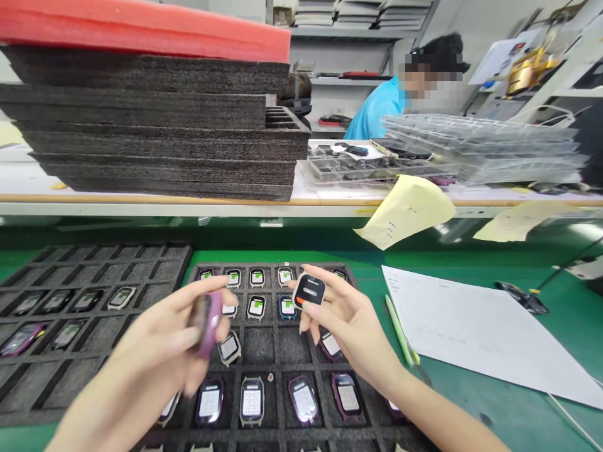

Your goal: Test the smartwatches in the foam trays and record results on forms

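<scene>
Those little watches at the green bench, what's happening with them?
Someone has one in each hand: the left hand holds a purple watch, blurred here, and the right hand holds a pale-framed watch that is lit up. Below, a dark foam tray holds more watches in rows; a second tray of watches lies to the left.

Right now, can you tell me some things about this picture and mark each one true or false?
1. The left hand holds a purple watch. True.
2. The right hand holds a watch with a pale rim. True.
3. A pen is tucked between the right hand's fingers. False: the green pen lies by the left edge of the white paper.
4. The stack's bottom layer is red. False: the red foam lies on top of the black foam layers.
5. A yellow note hangs over the shelf's front edge. True.
</scene>
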### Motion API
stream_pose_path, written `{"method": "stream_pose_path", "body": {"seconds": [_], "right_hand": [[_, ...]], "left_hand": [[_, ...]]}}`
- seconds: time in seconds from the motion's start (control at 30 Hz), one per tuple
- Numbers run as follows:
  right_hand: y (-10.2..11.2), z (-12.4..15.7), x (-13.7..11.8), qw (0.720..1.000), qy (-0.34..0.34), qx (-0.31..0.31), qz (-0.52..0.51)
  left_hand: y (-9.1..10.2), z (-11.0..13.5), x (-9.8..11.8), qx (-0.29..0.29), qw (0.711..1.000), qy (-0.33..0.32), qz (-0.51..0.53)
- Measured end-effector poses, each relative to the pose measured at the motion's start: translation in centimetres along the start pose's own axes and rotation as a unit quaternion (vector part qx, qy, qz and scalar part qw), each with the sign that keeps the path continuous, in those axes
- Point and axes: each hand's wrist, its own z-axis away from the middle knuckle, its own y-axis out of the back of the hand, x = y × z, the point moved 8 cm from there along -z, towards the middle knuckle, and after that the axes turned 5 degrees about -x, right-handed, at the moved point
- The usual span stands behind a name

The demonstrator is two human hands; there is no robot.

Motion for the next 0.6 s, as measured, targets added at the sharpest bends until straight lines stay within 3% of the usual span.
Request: {"method": "stream_pose_path", "body": {"seconds": [0.17, 0.33, 0.6], "right_hand": [[0.2, 0.0, 0.7, 1.000, -0.001, -0.026, 0.016], [0.3, 0.0, 0.4, 0.999, 0.004, -0.025, 0.032], [1.1, -0.1, 0.5, 0.993, 0.011, 0.020, 0.112]], "left_hand": [[-3.9, -4.4, -2.7, -0.069, 0.995, 0.067, 0.005], [-4.0, -5.4, -4.6, -0.075, 0.996, 0.033, -0.032], [-4.8, -4.7, -4.1, -0.135, 0.988, -0.046, -0.059]]}}
